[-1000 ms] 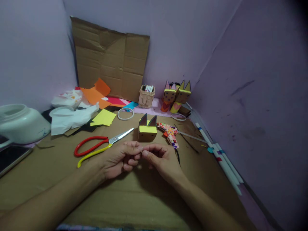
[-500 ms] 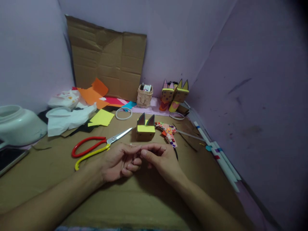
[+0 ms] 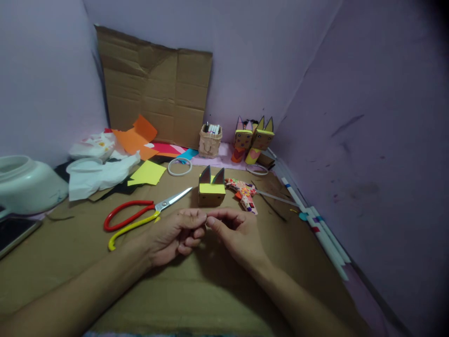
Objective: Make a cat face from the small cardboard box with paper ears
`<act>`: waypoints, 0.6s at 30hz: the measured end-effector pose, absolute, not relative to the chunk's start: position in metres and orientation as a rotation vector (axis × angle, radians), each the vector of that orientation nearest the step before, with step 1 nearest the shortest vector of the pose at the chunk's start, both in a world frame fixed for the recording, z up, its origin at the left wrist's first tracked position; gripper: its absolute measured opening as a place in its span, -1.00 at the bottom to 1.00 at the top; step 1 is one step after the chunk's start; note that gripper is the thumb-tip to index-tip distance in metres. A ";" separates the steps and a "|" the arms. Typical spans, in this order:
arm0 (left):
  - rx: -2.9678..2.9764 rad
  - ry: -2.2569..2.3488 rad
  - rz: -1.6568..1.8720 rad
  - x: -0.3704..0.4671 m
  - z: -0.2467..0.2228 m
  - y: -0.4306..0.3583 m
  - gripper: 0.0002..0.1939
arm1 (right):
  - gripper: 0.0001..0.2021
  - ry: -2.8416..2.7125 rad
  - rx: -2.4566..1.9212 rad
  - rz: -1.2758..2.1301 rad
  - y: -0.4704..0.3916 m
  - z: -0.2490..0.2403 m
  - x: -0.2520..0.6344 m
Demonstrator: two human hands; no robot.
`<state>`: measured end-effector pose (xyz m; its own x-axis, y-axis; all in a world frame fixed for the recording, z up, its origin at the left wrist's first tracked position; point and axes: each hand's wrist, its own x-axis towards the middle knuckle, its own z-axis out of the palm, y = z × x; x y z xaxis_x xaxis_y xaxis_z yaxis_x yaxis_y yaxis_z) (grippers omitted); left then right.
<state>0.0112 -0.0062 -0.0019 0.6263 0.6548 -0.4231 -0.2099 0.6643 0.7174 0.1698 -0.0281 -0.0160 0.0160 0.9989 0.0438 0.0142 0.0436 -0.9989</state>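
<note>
Fingers of the left hand (image 3: pixel 171 239) and right hand (image 3: pixel 240 236) meet at the tips, thumb and forefinger of each drawn close in a pinch; whether a small piece sits between them cannot be told. Both hands are over a cardboard sheet (image 3: pixel 168 297) covering the counter. Just beyond the left wrist, scissors (image 3: pixel 162 205) lie untouched with blades together, tips pointing away to the right. Directly past the fingertips, and apart from them, stands a small cardboard box (image 3: pixel 212 200). Its state: two dark pointed ears (image 3: pixel 205 175) in place, yellow paper (image 3: pixel 212 188) across the top, small dark dots on the front face. Right of it lies what looks like a glue gun (image 3: pixel 246 189) in a patterned covering, a pale stick (image 3: pixel 277 197) extending from its rear. Farther back, two eared figures (image 3: pixel 263 140) stand near the wall, each a box head above a coloured tube with a heart on it. Judgement, against these: the head is largely assembled; no tube shows below it, and fuller face marking appears outstanding. Behind, a basket (image 3: pixel 210 147) holds pens; a large cardboard panel (image 3: pixel 157 89) leans against the wall.
</note>
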 end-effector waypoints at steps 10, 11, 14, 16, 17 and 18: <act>0.752 0.783 0.564 0.015 -0.003 -0.009 -0.49 | -0.87 -1.415 -1.151 0.885 -0.032 -0.019 0.169; 0.758 0.801 0.567 0.015 -0.002 -0.010 -0.47 | -0.87 -1.407 -1.171 0.886 -0.033 -0.018 0.169; 0.761 0.853 0.580 0.016 0.000 -0.011 -0.48 | -0.88 -1.317 -1.215 0.971 -0.032 -0.016 0.168; 0.756 0.853 0.589 0.016 0.001 -0.011 -0.52 | -0.90 -1.224 -1.234 1.071 -0.030 -0.013 0.167; 0.758 0.843 0.586 0.017 0.001 -0.011 -0.54 | -0.91 -1.181 -1.244 1.122 -0.029 -0.011 0.167; 0.761 0.831 0.584 0.017 0.000 -0.011 -0.57 | -0.92 -1.142 -1.252 1.168 -0.028 -0.010 0.166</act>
